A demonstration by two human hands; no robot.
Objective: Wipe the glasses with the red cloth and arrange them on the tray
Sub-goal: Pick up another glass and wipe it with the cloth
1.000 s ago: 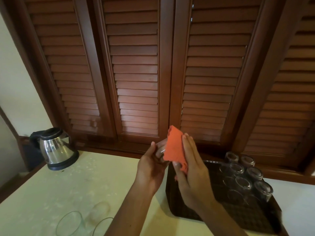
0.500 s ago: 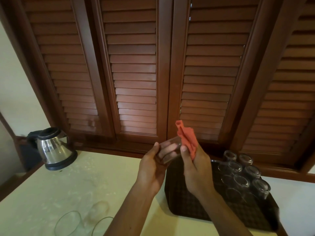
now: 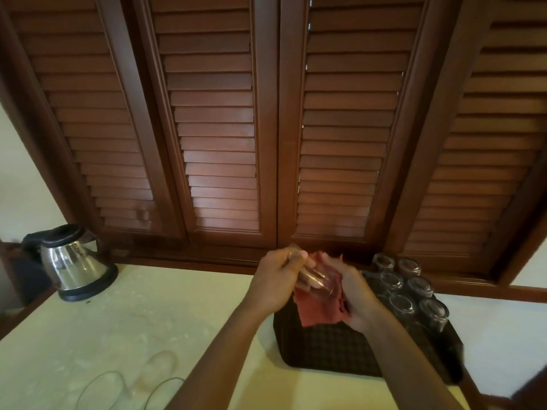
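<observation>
- Left hand (image 3: 279, 281) curled round a clear glass (image 3: 318, 284), tilted on its side above the near-left end of the tray (image 3: 331, 347).
- Right hand (image 3: 353, 294) holding the red cloth (image 3: 318, 312) against that glass, loose corner hanging down over the tray.
- Six wiped glasses (image 3: 410, 287) upside down in two rows on the tray's far right part.
- Steel kettle (image 3: 74, 263) far left on the pale counter (image 3: 124, 315).
- Two more clear glasses (image 3: 130, 386) at the near edge, barely visible.
- Brown louvered shutters (image 3: 219, 119) behind it all.
</observation>
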